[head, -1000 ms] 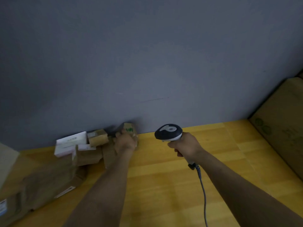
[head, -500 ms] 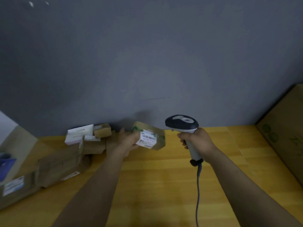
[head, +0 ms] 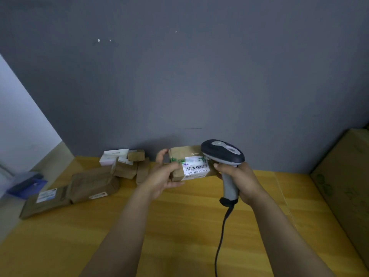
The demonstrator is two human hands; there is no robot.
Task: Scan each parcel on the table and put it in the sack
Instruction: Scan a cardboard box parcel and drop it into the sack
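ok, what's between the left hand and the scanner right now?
The small brown parcel: the left hand grips its left end, and its barcode label sits right beside the scanner held in the right hand. Head view shows it.

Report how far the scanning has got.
Done: no sack in view, so no count of bagged parcels. In hand: the left hand grips a small parcel, barcode label up; the right hand holds the scanner beside it. Left: bagging it, plus the pile of parcels.

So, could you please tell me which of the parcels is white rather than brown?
The flat white box at the back of the pile; all the others, including the parcel in the left hand, are brown.
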